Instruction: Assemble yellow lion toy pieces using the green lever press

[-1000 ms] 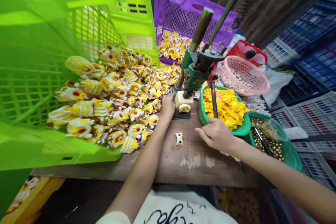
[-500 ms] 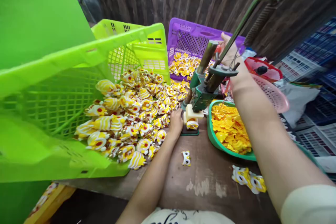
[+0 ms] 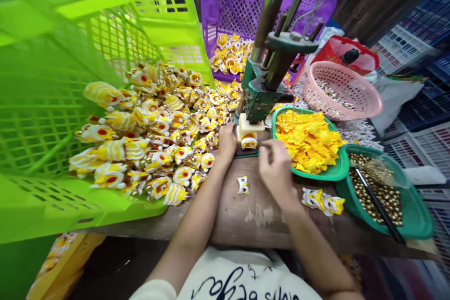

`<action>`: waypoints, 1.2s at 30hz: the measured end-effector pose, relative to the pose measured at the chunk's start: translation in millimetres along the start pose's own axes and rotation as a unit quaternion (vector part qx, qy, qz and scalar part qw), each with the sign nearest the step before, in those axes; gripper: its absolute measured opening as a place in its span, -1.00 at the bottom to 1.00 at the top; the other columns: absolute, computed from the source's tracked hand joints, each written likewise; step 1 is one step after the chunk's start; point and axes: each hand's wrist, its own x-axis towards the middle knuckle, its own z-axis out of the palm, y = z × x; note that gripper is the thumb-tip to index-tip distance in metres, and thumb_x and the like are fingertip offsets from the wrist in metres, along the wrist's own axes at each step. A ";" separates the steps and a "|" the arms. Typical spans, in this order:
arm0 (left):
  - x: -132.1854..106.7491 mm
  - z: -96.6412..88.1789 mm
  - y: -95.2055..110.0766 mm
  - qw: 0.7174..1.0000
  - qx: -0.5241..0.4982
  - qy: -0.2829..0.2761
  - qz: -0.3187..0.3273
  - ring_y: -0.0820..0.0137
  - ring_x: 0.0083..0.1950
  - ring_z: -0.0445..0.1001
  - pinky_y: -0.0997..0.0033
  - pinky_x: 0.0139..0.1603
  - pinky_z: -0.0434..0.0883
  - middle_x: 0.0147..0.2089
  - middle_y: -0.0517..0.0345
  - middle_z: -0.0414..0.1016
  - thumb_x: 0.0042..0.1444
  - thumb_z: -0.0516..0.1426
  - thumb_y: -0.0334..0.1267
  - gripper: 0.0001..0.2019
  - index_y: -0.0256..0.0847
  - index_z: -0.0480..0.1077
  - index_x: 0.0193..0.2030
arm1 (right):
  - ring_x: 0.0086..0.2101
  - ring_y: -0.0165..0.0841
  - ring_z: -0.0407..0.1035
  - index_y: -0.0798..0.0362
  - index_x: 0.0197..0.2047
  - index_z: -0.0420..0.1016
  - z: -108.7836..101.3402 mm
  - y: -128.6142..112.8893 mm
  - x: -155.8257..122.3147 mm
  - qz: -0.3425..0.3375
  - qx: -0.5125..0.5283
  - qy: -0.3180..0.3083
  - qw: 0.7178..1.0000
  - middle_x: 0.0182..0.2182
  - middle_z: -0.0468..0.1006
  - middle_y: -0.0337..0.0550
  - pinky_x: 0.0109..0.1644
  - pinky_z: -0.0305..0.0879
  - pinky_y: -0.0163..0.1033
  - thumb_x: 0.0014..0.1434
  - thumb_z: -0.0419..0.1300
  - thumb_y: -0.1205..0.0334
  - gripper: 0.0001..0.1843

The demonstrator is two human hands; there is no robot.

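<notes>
A green hand press [image 3: 263, 89] stands on the wooden table [image 3: 260, 218], with a small yellow and white lion-head piece [image 3: 249, 141] under its ram on the base. My left hand [image 3: 226, 143] rests closed against the left side of that base. My right hand [image 3: 274, 166] hovers just right of the piece, fingers curled near it; whether they pinch anything I cannot make out. A single small lion piece [image 3: 242, 185] lies on the table between my arms. Two more lion pieces [image 3: 321, 200] lie by my right wrist.
A tipped lime-green crate [image 3: 70, 103] spills several lion pieces [image 3: 158, 122] at left. A purple crate [image 3: 242, 14] stands behind. A green tray of yellow petals [image 3: 309, 143], a green tray of small gold bells [image 3: 383, 197] and a pink basket [image 3: 342, 91] sit at right.
My right hand has come down from the press lever to the piece on the press base. The left hand has stayed by the base.
</notes>
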 end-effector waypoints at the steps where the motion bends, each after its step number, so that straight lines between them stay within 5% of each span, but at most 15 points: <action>1: -0.2 0.8 -0.4 1.000 0.004 -0.002 -0.001 0.19 0.02 0.47 0.20 0.13 0.39 0.07 -0.09 0.57 0.17 -0.05 -0.55 -0.57 -0.30 0.51 0.07 | -0.12 -0.12 0.42 0.10 0.03 0.38 15.5 0.5 -11.8 0.023 -0.001 -0.001 1.000 -0.13 0.44 0.11 -0.09 0.43 -0.04 0.30 0.10 0.06 -0.66; 4: -0.4 3.3 -2.4 1.000 0.006 -0.008 0.002 0.21 0.00 0.47 0.23 0.13 0.38 0.03 -0.05 0.59 0.18 -0.05 -0.53 -0.57 -0.26 0.52 0.06 | -0.03 -0.02 0.38 0.19 0.12 0.27 59.3 9.3 -22.6 0.091 0.000 -0.010 0.996 -0.01 0.35 0.24 -0.02 0.41 0.02 0.21 0.21 0.05 -0.48; 7: -0.3 3.2 -3.2 1.000 0.001 -0.011 0.008 0.22 -0.02 0.47 0.25 0.12 0.38 0.00 -0.03 0.60 0.20 -0.02 -0.48 -0.61 -0.25 0.52 0.04 | -0.03 -0.06 0.38 0.16 0.07 0.28 76.4 20.4 -18.3 0.096 0.015 0.007 0.995 -0.05 0.37 0.15 0.03 0.39 0.01 0.17 0.23 0.15 -0.55; 11: -0.3 -1.4 1.2 1.000 0.005 -0.007 0.003 0.23 -0.02 0.48 0.27 0.11 0.37 0.01 -0.06 0.59 0.18 -0.04 -0.50 -0.60 -0.27 0.52 0.04 | -0.03 -0.12 0.36 0.11 0.02 0.31 58.2 24.5 -29.4 0.078 0.059 0.040 0.994 -0.09 0.40 0.08 0.08 0.38 -0.03 0.11 0.23 0.25 -0.60; 14: 0.5 -5.1 6.0 1.000 0.001 -0.008 0.006 0.20 -0.02 0.48 0.26 0.08 0.37 0.02 -0.07 0.59 0.17 -0.03 -0.49 -0.60 -0.28 0.53 0.03 | -0.09 -0.17 0.40 0.07 -0.01 0.34 36.6 19.7 -53.1 0.128 0.136 0.015 0.982 -0.11 0.45 0.02 0.06 0.39 -0.02 0.07 0.27 0.26 -0.60; 21: 1.9 -10.4 12.3 1.000 0.024 -0.011 -0.005 0.16 -0.09 0.48 0.27 0.01 0.38 -0.09 -0.10 0.62 0.17 -0.04 -0.48 -0.63 -0.31 0.56 -0.05 | -0.08 -0.26 0.47 0.00 0.02 0.34 -4.6 1.6 -87.2 0.280 0.443 -0.008 0.852 -0.07 0.53 -0.10 0.10 0.41 -0.12 -0.04 0.42 0.25 -0.44; 26: 1.5 -12.8 13.5 1.000 0.023 -0.013 0.009 0.19 -0.12 0.47 0.32 -0.03 0.37 -0.16 -0.04 0.61 0.12 -0.01 -0.48 -0.68 -0.26 0.55 -0.16 | -0.11 -0.18 0.50 -0.03 -0.03 0.44 -26.6 -3.1 -80.9 0.354 0.630 -0.080 0.687 -0.10 0.59 -0.09 -0.08 0.45 -0.11 -0.05 0.36 0.14 -0.52; 28: 2.3 -12.4 12.7 0.999 0.028 -0.015 0.005 0.18 -0.12 0.46 0.31 -0.02 0.36 -0.17 -0.05 0.60 0.11 -0.01 -0.49 -0.68 -0.27 0.54 -0.16 | -0.12 -0.13 0.50 0.00 -0.09 0.47 -33.4 -4.7 -78.7 0.362 0.666 -0.096 0.645 -0.10 0.60 -0.06 -0.15 0.45 -0.10 -0.07 0.34 0.08 -0.56; 36: 4.2 -15.1 20.3 1.000 0.028 -0.007 -0.009 0.22 -0.17 0.45 0.35 -0.09 0.35 -0.26 0.02 0.56 0.09 -0.02 -0.47 -0.72 -0.23 0.52 -0.25 | -0.05 -0.12 0.49 -0.01 -0.11 0.49 -42.5 -8.3 -78.0 0.362 0.670 -0.095 0.641 -0.09 0.60 -0.06 -0.10 0.45 -0.08 -0.03 0.33 -0.04 -0.56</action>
